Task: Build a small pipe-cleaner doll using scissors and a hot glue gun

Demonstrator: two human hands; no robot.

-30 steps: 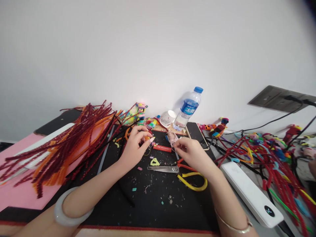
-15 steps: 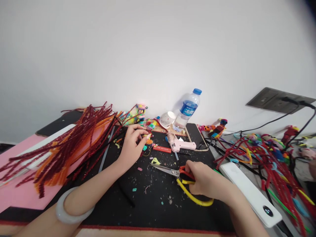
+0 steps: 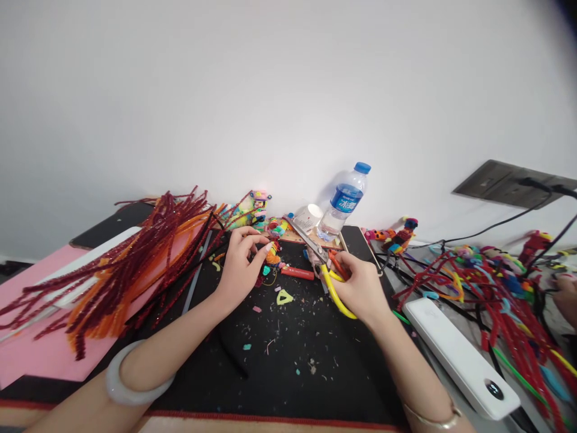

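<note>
My left hand [image 3: 243,264] is on the far part of the black mat [image 3: 288,379], its thumb and fingertips closed on a small orange, red and yellow pipe-cleaner figure [image 3: 273,255], partly hidden by the fingers. In my right hand [image 3: 363,288] is a pair of scissors [image 3: 332,290] with yellow and orange handles. Their blades point up and left over the mat, in front of the paper cup [image 3: 309,216]. A pale glue gun [image 3: 315,258] lies behind the scissors, mostly covered. Between my hands lies a red stick-like piece [image 3: 297,273], with a yellow-green scrap [image 3: 283,297] nearer to me.
Dark red and orange pipe cleaners [image 3: 135,264] are heaped at left. A water bottle [image 3: 344,204] stands by the wall. At right lie a white power bank [image 3: 460,358], tangled pipe cleaners [image 3: 509,325] and cords. Another person's hand [image 3: 565,297] shows at the right edge.
My right hand has lifted the scissors and moved forward and slightly left, turning the blades upward over the glue gun. My left hand stays almost where it was.
</note>
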